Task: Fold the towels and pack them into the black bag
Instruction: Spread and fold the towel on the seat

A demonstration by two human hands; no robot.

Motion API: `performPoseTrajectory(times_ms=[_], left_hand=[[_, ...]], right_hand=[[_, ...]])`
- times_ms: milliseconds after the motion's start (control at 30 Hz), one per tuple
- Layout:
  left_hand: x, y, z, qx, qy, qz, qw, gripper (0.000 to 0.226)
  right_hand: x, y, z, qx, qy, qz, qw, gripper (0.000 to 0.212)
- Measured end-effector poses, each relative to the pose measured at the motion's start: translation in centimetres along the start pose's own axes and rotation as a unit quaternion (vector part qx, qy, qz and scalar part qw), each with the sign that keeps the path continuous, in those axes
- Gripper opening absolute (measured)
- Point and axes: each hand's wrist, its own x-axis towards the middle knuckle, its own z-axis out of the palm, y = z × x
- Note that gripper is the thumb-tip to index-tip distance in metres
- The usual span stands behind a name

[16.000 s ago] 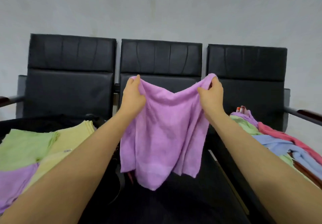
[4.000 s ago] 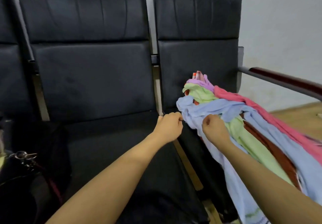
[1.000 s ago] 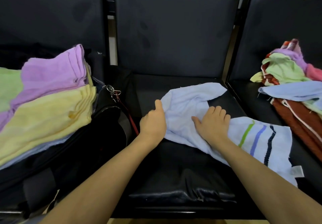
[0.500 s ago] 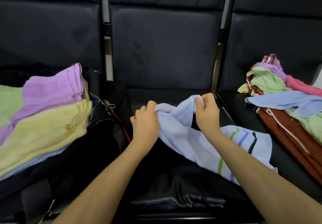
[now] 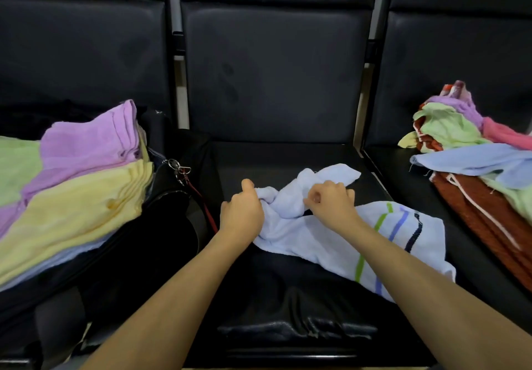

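Currently both hands are on the pale blue towel (image 5: 311,234), which lies crumpled on the middle seat (image 5: 288,283) of the black bench. Left hand (image 5: 241,211) grips the towel's bunched left edge, fingers curled round the cloth, thumb up. Right hand (image 5: 331,201) sits just beside it, fingers curled and pinching a raised fold near the towel's centre. Hands close together but not touching.

Towel's far corner (image 5: 342,172) points toward the seat back. Its near-right end lies flatter and shows green, blue and dark stripes (image 5: 400,225); the right forearm crosses over that part.

Black bag (image 5: 115,260) sits on the left seat, open, touching the middle seat's left edge. Folded towels stacked in and on it: purple towel (image 5: 89,142) on top, yellow towel (image 5: 72,211) below it, green towel (image 5: 14,165) at far left, a pale layer under the yellow. Metal key ring (image 5: 177,166) with a red strap (image 5: 204,208) hangs at the bag's right rim, near the left hand.

Unfolded pile (image 5: 472,150) on the right seat, well apart from the hands: light green, purple, pink, light blue and rust-brown cloths tangled together. Rust-brown one lowest, running toward the seat's front edge.
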Motion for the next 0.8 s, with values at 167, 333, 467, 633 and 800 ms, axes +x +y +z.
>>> performPoseTrajectory(times_ms=[167, 333, 467, 633, 800], left_hand=[[0.1, 0.0, 0.1, 0.024, -0.006, -0.006, 1.000, 0.017], [0.1, -0.2, 0.2, 0.013, 0.022, 0.010, 1.000, 0.010], [0.2, 0.2, 0.1, -0.041, 0.072, 0.033, 0.996, 0.009], [0.4, 0.8, -0.3, -0.060, 0.123, 0.046, 0.990, 0.012], [1.3, 0.6, -1.9, 0.003, 0.196, 0.041, 0.980, 0.016]], right_hand=[[-0.4, -1.3, 2.0, -0.024, -0.088, 0.002, 0.996, 0.043], [-0.8, -2.3, 2.5, 0.022, -0.002, -0.038, 0.999, 0.044], [-0.6, -2.7, 1.5, 0.100, 0.088, -0.030, 0.991, 0.042], [-0.8, -3.6, -1.7, 0.358, 0.182, -0.006, 0.916, 0.028], [-1.3, -3.2, -5.2, 0.392, 0.276, 0.024, 0.877, 0.010]])
